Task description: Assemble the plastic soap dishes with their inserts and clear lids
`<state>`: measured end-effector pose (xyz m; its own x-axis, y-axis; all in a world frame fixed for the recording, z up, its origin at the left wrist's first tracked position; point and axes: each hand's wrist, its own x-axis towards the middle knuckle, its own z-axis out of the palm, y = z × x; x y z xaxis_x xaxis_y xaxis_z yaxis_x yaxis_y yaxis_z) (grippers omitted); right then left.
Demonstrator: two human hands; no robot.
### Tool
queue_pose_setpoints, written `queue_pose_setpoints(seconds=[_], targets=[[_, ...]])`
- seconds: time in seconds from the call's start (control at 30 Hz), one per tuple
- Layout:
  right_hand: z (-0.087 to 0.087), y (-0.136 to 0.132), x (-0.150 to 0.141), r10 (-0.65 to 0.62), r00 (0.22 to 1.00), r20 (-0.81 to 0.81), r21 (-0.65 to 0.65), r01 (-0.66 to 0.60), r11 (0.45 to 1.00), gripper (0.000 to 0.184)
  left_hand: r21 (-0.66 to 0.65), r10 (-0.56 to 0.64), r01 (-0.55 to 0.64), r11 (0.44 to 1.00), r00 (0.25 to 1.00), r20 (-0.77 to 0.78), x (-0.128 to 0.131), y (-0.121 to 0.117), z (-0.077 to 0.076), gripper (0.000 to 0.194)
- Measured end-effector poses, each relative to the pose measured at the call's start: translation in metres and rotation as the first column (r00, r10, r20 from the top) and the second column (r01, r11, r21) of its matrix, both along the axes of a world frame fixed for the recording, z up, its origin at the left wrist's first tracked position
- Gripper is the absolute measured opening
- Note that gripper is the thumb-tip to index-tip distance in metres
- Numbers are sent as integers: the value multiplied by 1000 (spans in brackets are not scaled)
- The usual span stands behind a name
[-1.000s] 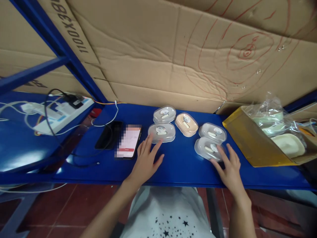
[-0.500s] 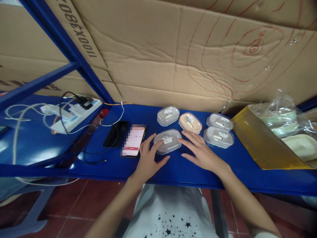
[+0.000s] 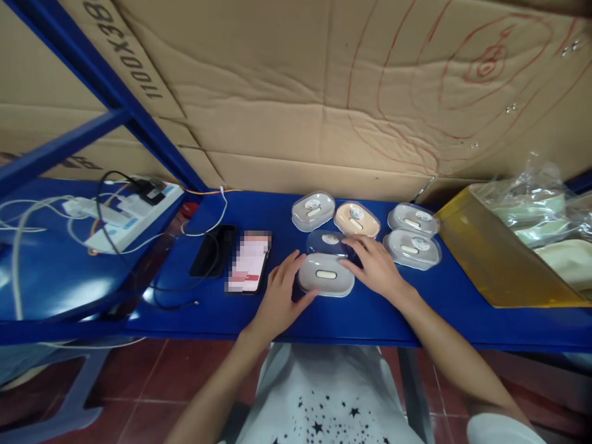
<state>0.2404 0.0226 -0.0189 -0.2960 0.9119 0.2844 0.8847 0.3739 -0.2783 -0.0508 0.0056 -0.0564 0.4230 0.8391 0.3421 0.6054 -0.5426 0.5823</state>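
Note:
A grey oval box [image 3: 326,285] with a pale slot-shaped inset in its top lies on the blue table in front of me. Around its left end, my left hand [image 3: 282,293] grips it with fingers at the far side and thumb at the near edge. Just behind the box is a clear plastic cover [image 3: 319,242] bearing a round sticker, apart from the box. My right hand [image 3: 375,265] holds this cover by its right end, its thumb close to the box's far right edge.
Behind stand a covered grey box [image 3: 313,211] and a peach box [image 3: 357,221]. Two more covered grey boxes [image 3: 413,249] sit to the right, beside a yellow-sided bin [image 3: 481,265] of bagged pale-green parts. Left are a lit phone [image 3: 250,262], a black phone [image 3: 210,253] and a power strip [image 3: 134,216].
The clear cover has come off the grey box and now sits behind it. Both hands have closed in, the left on the box, the right on the cover. The view has shifted slightly.

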Motion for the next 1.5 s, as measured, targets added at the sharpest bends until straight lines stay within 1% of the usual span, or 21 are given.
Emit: queue_pose_setpoints(seconds=[0.07,0.1,0.17,0.23,0.27,0.33,0.4,0.5,0.57,0.73,0.77,0.83,0.9,0.93,1.03,1.17,1.23,1.3,1.37,1.43,1.5], targets=[[1,-1,-4,-43,999,4,54,43,998,43,38,-26,29,999,996,-82,0,0,-1,66],[2,-2,-6,-7,1000,-2,70,7,998,42,52,-35,41,998,993,-116,0,0,-2,63],[5,-7,-10,169,986,-14,52,-168,984,44,65,-47,57,996,988,-144,0,0,-3,60],[5,-12,-15,359,933,-18,3,-359,933,52,56,-51,58,997,990,-129,0,1,-4,64],[5,-14,-18,418,908,-13,-14,-418,908,53,51,-52,58,997,992,-118,0,1,-4,66],[4,-17,-23,461,888,-4,-14,-461,888,49,43,-46,50,998,994,-104,-1,1,-4,67],[3,-18,-26,462,887,-13,2,-462,887,41,31,-39,42,999,994,-97,-1,2,-4,68],[7,-16,-24,435,899,-55,20,-435,900,36,8,-46,47,999,995,-87,-1,3,-3,72],[10,-13,-20,398,916,-45,57,-395,917,34,0,-50,51,999,995,-87,-1,3,-3,74],[9,-7,-11,295,951,90,156,-307,939,34,41,-28,31,999,997,-71,1,1,-1,73],[7,-5,-10,276,954,117,167,-293,941,34,65,-15,19,998,998,-62,1,0,0,69],[2,-3,-10,232,961,153,178,-257,950,34,127,-20,30,991,997,-75,1,-1,2,50],[-2,-2,-9,181,970,160,179,-209,961,33,182,-79,104,978,987,-139,2,-3,3,26],[-4,-1,-9,153,976,154,179,-180,967,32,199,-120,154,968,978,-173,3,-4,4,18],[-6,0,-8,112,989,95,178,-127,976,29,206,-223,264,942,954,-203,4,-9,8,11],[2,7,4,167,985,-36,148,-160,976,32,195,-289,319,927,942,-171,3,-19,14,3],[11,18,14,86,995,-47,143,-78,987,37,185,-301,334,924,935,-185,1,-23,17,5],[19,37,24,-60,998,3,106,59,993,43,170,-316,351,921,926,-205,-1,-22,22,14],[26,59,32,-156,985,79,-9,157,988,55,157,-312,347,925,927,-207,0,-12,30,19],[32,79,38,-164,979,124,-142,181,973,68,146,-263,293,945,945,-195,5,8,43,21],[38,94,43,-137,983,125,-228,163,960,73,136,-155,182,974,969,-192,17,39,58,24]])
